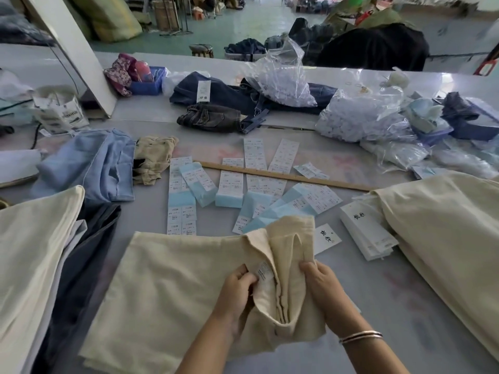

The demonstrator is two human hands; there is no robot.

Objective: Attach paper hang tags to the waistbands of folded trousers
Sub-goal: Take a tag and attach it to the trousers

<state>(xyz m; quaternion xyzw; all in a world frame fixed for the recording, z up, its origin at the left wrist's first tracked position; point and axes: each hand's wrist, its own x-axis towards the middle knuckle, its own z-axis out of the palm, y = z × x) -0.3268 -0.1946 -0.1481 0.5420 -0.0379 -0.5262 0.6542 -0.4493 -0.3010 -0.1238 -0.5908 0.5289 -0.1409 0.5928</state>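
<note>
Head view: both hands, left hand [237,287] and right hand [322,286], pinch the cream trousers [172,279] at the waistband; soft, floppy cloth, best held by that firmer band.

Single wide-angle view from head height, angled forward and down across the worktop [405,306]. Very near the hands [280,287] at the bottom edge; farther off, reaching the worktop's far edge and the workshop floor [243,28] beyond. Edges visibly bowed.
</note>
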